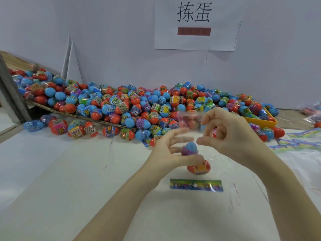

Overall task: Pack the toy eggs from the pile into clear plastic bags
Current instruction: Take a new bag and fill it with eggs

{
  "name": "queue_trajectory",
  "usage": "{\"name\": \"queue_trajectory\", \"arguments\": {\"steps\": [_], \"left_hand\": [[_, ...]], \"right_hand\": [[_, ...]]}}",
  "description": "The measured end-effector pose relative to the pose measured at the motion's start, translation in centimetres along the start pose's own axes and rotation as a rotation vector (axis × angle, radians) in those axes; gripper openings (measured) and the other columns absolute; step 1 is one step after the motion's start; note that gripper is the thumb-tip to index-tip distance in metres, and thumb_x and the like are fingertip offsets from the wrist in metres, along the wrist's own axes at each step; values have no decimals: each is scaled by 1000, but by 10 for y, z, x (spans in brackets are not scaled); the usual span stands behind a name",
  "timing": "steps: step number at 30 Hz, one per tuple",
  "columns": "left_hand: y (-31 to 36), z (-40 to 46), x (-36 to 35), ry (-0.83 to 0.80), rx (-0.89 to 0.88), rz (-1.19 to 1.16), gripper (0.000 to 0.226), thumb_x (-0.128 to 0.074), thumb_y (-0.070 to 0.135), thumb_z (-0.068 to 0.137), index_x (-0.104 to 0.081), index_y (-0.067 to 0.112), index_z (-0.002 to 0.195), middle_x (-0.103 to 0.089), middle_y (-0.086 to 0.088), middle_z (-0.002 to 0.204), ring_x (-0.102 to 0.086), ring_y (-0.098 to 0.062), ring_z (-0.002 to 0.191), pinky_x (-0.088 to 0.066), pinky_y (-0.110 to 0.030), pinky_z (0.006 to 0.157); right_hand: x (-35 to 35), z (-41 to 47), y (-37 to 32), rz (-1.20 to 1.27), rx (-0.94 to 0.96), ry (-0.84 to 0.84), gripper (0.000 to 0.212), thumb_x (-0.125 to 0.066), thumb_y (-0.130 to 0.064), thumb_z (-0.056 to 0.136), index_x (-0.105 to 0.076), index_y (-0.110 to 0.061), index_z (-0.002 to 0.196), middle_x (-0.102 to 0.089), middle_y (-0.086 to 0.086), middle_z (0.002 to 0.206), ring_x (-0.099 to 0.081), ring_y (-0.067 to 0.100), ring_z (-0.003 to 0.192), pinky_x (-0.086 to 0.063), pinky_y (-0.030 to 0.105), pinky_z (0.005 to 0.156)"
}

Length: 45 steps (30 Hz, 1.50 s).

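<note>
A big pile of red and blue toy eggs (132, 103) lies along the back of the white table. My left hand (171, 150) holds a blue egg with a purple wrapper (190, 148) between thumb and fingers, its image blurred. My right hand (227, 129) pinches the top edge of a clear plastic bag (191, 120) raised above the table. A red egg with an orange wrapper (199, 167) sits low inside the bag, just under my left thumb. The bag's colourful header strip (196, 185) lies flat in front.
A yellow tray (260, 121) holds eggs at the right end of the pile. More colourful header strips and clear bags (298, 141) lie at the right. A cardboard sheet (83, 117) slopes under the pile. A paper sign (196, 23) hangs on the wall.
</note>
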<state>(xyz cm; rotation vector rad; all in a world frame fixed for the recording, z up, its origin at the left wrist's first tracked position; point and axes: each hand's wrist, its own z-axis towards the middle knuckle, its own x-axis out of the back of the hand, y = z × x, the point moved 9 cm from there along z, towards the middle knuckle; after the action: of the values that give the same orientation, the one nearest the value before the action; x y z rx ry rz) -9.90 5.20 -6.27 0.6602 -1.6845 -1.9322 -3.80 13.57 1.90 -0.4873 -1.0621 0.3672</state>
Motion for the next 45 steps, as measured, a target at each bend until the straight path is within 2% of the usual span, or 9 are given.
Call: {"name": "queue_trajectory", "arguments": {"steps": [6, 9, 11, 15, 24, 29, 34, 38, 45], "left_hand": [[-20, 0, -9, -74, 150, 146, 33, -78, 10, 71, -65, 21, 99, -70, 0, 91, -65, -11, 77, -52, -25, 76], [-17, 2, -5, -41, 106, 121, 39, -79, 7, 69, -62, 16, 103, -69, 6, 86, -66, -4, 72, -52, -17, 67], [-15, 1, -7, -40, 83, 112, 39, -78, 5, 70, -61, 16, 104, -67, 9, 82, -64, 1, 68, -49, -11, 60], [-11, 2, -6, 5, 9, 106, 35, -78, 3, 70, -61, 23, 94, -66, 12, 79, -63, 4, 67, -49, -11, 59], [-4, 0, -1, 94, -107, 175, 42, -80, 4, 66, -57, 29, 89, -69, 7, 77, -66, -4, 72, -56, -24, 71], [-6, 0, -2, 74, -82, 175, 45, -81, 6, 66, -56, 34, 92, -69, 8, 87, -69, -9, 76, -57, -22, 68], [-10, -2, -11, -22, -21, 162, 51, -83, 7, 64, -56, 34, 98, -66, 6, 95, -69, -5, 75, -54, -17, 62], [-6, -3, -11, -45, -4, 142, 43, -80, 14, 69, -57, 37, 98, -67, 2, 97, -67, -5, 79, -55, -19, 68], [-5, -4, -13, -123, 84, 98, 34, -76, 14, 74, -63, 27, 103, -68, -12, 107, -65, -23, 94, -50, -39, 89]], "right_hand": [[1, 0, 3, 83, -7, 13, 37, -78, -14, 68, -46, -30, 78, -62, -10, 63, -46, 2, 41, -39, 10, 45], [2, -2, 7, 14, -74, -1, 38, -69, -51, 60, -45, -31, 81, -61, -15, 61, -53, 3, 47, -42, 14, 46], [3, -5, 7, -164, -101, -15, 64, -45, -76, 43, -44, -28, 86, -59, -19, 63, -55, 5, 54, -49, 26, 52], [3, -4, 6, -480, -121, -49, 78, -27, -85, 42, -41, -30, 95, -62, -17, 72, -54, 3, 59, -50, 27, 56], [-24, -12, 33, -444, -291, -410, 65, -74, -51, 64, -51, -32, 122, -50, -15, 108, -46, 6, 94, -50, 23, 76], [-25, -8, 37, -410, -264, -385, 48, -77, -26, 72, -52, -32, 112, -45, -12, 104, -44, 8, 95, -45, 23, 79], [-25, -6, 30, -235, -191, -353, 36, -79, -24, 69, -48, -38, 80, -55, -23, 83, -54, -5, 74, -41, 13, 59], [-19, -4, 16, -101, -106, -279, 30, -76, -16, 72, -55, -37, 78, -60, -19, 78, -48, -21, 57, -37, 4, 47], [-23, -8, 18, -33, -119, -325, 30, -66, -5, 81, -62, -35, 79, -66, -23, 80, -55, 5, 57, -50, 21, 57]]}}
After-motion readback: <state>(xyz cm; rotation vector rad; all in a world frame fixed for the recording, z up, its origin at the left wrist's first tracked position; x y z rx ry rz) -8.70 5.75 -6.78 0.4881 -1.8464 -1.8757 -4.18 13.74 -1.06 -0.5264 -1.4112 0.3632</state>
